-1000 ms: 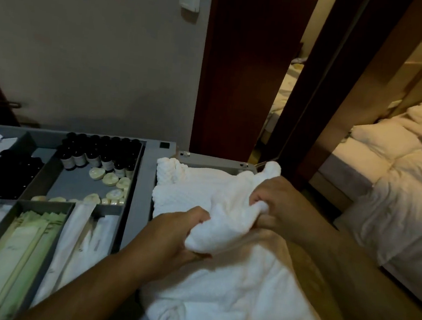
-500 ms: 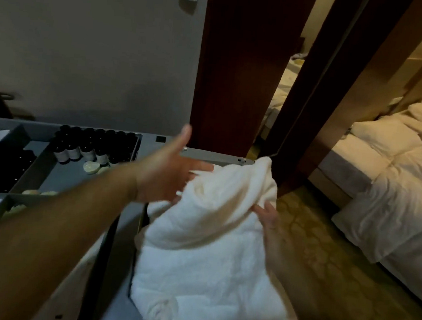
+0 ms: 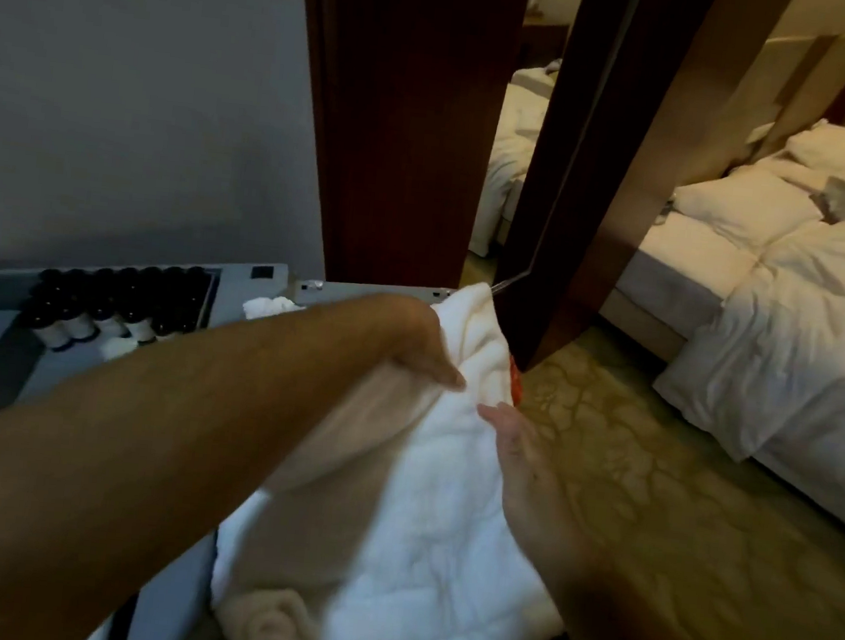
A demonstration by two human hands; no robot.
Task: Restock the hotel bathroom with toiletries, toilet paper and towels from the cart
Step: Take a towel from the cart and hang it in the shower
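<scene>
A white towel (image 3: 418,500) lies bunched in the right-hand bin of the grey cart (image 3: 239,276). My left arm reaches across the cart, and my left hand (image 3: 422,353) lies on the towel's upper part with its fingers stretched toward the right. Against the towel's right edge, my right hand (image 3: 519,445) is held flat, fingers straight. A second rolled bit of white cloth (image 3: 267,624) shows at the bin's near end. Rows of small dark toiletry bottles (image 3: 117,303) stand in the cart's top tray, left of my arm.
A dark wooden door frame (image 3: 413,128) and an open door edge (image 3: 567,189) rise just beyond the cart. To the right, patterned carpet (image 3: 652,486) leads to an unmade bed (image 3: 791,324) with white bedding. A grey wall (image 3: 137,101) stands behind the cart.
Both hands let go of the bunched towel. My left hand lifted with fingers spread and has come down flat on it; my right hand opened along its right edge.
</scene>
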